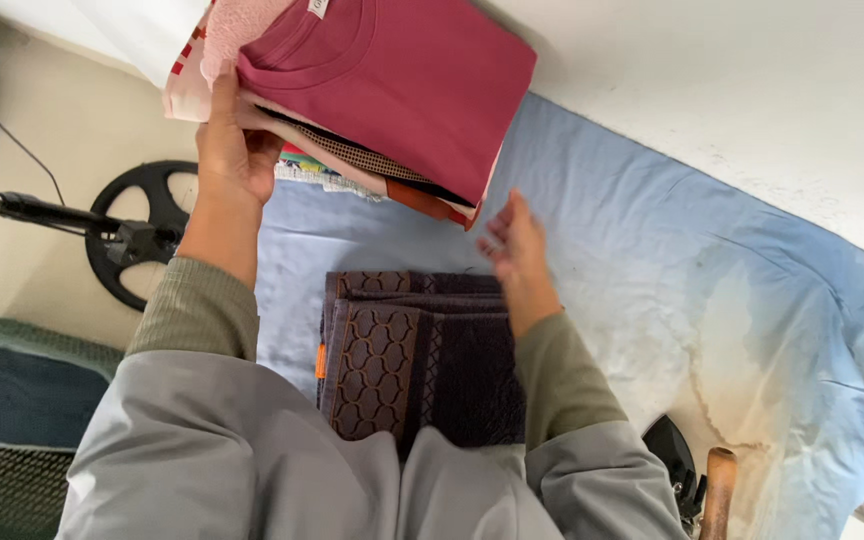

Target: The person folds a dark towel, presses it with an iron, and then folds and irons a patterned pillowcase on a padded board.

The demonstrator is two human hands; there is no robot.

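Left hand (235,150) grips the folded clothing stack topped by a magenta cotton shirt (407,80) upper centre, right hand (515,250) open above the folded brown patterned towel (417,355); support underneath, keep level.

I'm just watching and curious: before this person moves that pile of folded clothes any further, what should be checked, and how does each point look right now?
1. Left hand has hold of the stack of folded clothes: ok, the fingers rest against its left edge.
2. Right hand supports the stack: not ok, it is open and apart from the stack's lower corner.
3. Stack stays tidy: not ok, the lower layers stick out unevenly below the red shirt.
4. Folded brown towel lies flat on the blue sheet: ok.
5. Free room on the sheet to the right of the towel: ok.
6. What bears the stack from below: cannot tell.
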